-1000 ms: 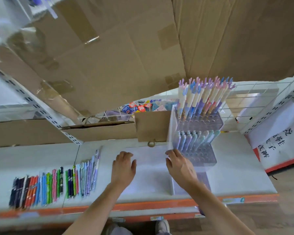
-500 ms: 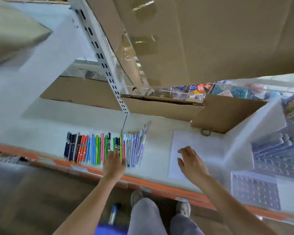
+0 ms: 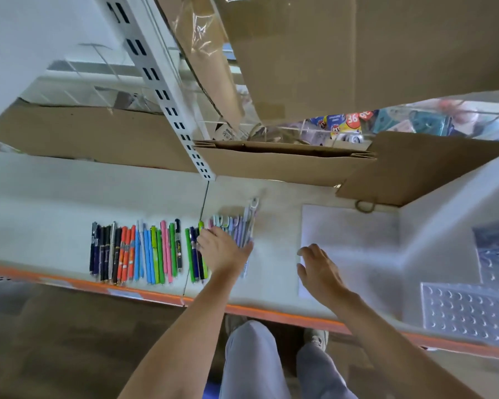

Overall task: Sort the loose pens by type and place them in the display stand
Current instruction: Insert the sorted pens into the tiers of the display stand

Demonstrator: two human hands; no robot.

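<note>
A row of loose multicoloured pens point(image 3: 144, 251) lies side by side on the white shelf with an orange front edge point(image 3: 55, 214) (brown cardboard boxes point(image 3: 285, 165) stand behind). The left hand point(image 3: 224, 249) rests flat on the pastel pens at the row's right end, fingers extended, gripping nothing. The right hand point(image 3: 319, 269) hovers relaxed and empty over a white sheet point(image 3: 355, 234). The clear perforated display stand point(image 3: 467, 312) sits far right, its nearest tier holding no pens.

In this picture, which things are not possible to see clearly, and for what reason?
- Head view: pastel pens, lower parts hidden under the left hand; its grip cannot be told.
- Display stand, cut off by the right edge and blurred.
- Print on the dark pens, too small.
- Right hand, blurred.
</note>
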